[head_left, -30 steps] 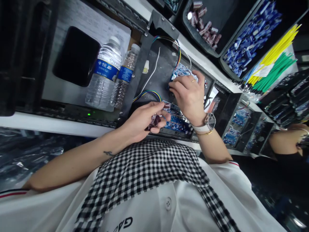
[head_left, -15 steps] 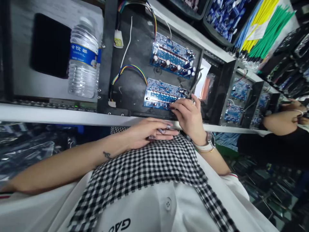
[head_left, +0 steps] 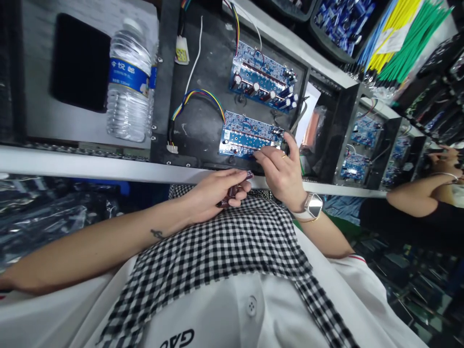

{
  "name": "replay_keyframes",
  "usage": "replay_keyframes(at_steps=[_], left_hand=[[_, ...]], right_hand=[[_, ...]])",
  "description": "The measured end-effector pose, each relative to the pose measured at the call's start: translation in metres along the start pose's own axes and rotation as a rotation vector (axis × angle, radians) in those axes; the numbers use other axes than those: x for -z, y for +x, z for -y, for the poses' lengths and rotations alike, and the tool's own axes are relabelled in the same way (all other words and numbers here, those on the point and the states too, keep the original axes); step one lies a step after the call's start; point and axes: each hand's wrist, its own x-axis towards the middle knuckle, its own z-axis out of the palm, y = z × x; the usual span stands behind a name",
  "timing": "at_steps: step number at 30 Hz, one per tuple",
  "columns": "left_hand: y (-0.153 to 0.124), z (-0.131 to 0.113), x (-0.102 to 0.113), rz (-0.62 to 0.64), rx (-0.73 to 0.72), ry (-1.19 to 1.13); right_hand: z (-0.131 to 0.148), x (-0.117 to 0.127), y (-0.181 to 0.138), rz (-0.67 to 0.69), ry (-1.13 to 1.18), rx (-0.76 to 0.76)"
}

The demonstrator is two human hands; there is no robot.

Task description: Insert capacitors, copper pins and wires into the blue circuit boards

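My left hand (head_left: 213, 193) is curled just in front of the bench edge, holding several small dark-red capacitors (head_left: 232, 192), one of them at its fingertips. My right hand (head_left: 283, 174) reaches over the front right part of the nearer blue circuit board (head_left: 241, 134). Its thumb and fingers are bent together at the board's front edge; whatever is between them is hidden. Behind lies a second blue circuit board (head_left: 261, 79) carrying tall capacitors along its front side. Both boards rest in a black tray (head_left: 203, 130), with coloured wires running off their left ends.
A water bottle (head_left: 128, 87) and a black flat object (head_left: 79, 63) lie on the left. Bins of blue capacitors (head_left: 342, 21) and bundles of green wires (head_left: 415, 48) are at the upper right. Further trays with boards line the rail, where another person's arm (head_left: 416, 191) reaches in.
The fingers of my left hand have curled in, bringing a capacitor up to the fingertips. My right hand stays at the nearer board, its index finger more extended. The view has shifted slightly.
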Motion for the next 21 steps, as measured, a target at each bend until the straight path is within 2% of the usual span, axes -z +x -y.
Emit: replay_keyframes(at_steps=[3,7,11,14,21], left_hand=[[-0.006,-0.002,0.001,0.033,-0.047,-0.008],[-0.010,-0.003,0.007,0.105,-0.075,-0.066],[-0.012,-0.002,0.016,0.049,-0.069,-0.125],[-0.015,-0.003,0.021,0.045,-0.054,-0.110],[-0.018,-0.011,0.020,-0.073,0.016,-0.003]], right_hand=[[0.014,0.014,0.006,-0.002,0.106,-0.075],[0.033,0.026,0.019,0.070,0.238,-0.116],[0.029,0.008,0.029,0.040,0.100,-0.186],[0.022,-0.004,0.032,0.059,0.067,-0.175],[0.023,-0.006,0.033,0.011,0.053,-0.158]])
